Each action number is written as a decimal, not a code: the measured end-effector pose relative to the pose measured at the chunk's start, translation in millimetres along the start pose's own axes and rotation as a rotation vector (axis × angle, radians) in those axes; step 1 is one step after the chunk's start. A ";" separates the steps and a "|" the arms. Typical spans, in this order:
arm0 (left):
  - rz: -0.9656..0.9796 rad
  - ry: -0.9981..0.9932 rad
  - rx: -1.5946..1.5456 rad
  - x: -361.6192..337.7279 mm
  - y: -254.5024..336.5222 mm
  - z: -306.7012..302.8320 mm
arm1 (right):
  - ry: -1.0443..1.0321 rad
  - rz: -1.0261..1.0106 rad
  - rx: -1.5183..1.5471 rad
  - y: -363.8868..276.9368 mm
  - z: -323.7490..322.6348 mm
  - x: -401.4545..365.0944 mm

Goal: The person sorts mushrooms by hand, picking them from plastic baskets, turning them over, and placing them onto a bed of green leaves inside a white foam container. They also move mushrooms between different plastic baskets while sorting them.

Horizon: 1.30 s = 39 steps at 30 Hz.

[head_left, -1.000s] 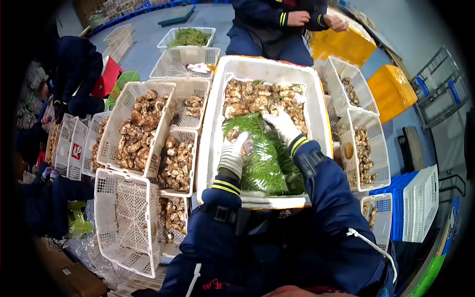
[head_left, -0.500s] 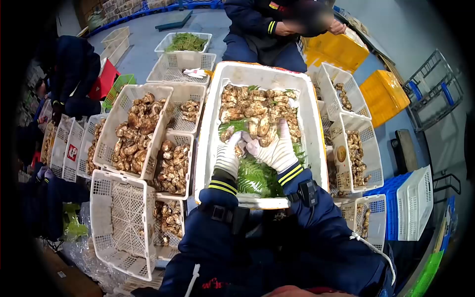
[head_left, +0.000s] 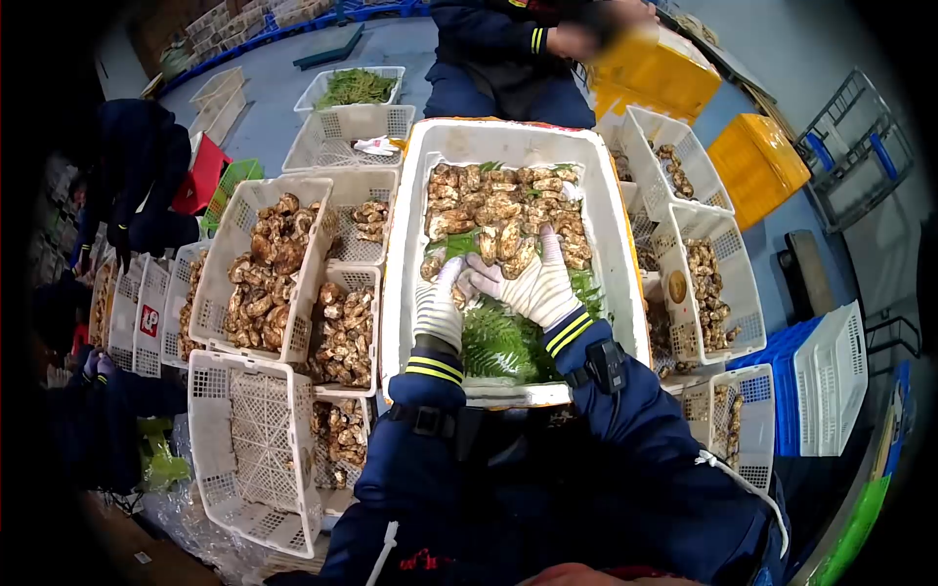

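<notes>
A white foam box (head_left: pixel 616 293) stands before me, with rows of brown-and-cream matsutake mushrooms (head_left: pixel 479 200) at its far side and green fern leaves (head_left: pixel 503 342) at the near side. My right hand (head_left: pixel 535 285), in a striped white glove, is closed round a few mushrooms (head_left: pixel 515 256) at the near edge of the rows, thumb on one side and fingers on the other. My left hand (head_left: pixel 440 308), gloved alike, is closed beside it over the ferns, on a small mushroom (head_left: pixel 459 297) mostly hidden by its fingers. A loose mushroom (head_left: pixel 431 266) lies just beyond the left hand.
Crates of mushrooms (head_left: pixel 269 273) flank the box at left, more crates (head_left: pixel 708 293) at right. A tilted white crate (head_left: pixel 269 439) sits at lower left. A person (head_left: pixel 503 59) sits opposite; others work at far left. Yellow boxes (head_left: pixel 757 181) and a hand cart (head_left: pixel 855 156) stand at right.
The view has shifted slightly. Both hands stay low in the box; the small mushroom between them now sits closer against the left fingers. The person opposite has moved their hands a little.
</notes>
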<state>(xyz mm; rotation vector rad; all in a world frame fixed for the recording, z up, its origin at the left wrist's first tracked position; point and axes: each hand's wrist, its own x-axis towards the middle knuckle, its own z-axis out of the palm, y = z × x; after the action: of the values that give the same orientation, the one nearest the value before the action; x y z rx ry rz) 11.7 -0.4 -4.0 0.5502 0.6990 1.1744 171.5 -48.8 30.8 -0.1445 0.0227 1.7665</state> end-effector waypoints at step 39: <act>0.018 0.075 0.079 -14.7 23.1 13.7 | 0.070 -0.005 -0.103 -3.4 -15.2 5.2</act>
<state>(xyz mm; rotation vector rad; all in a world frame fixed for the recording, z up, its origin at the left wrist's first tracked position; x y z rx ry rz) 3.9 -7.8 24.6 0.5821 0.8083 1.1930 175.2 -44.5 15.4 -0.2804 -0.0178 1.7573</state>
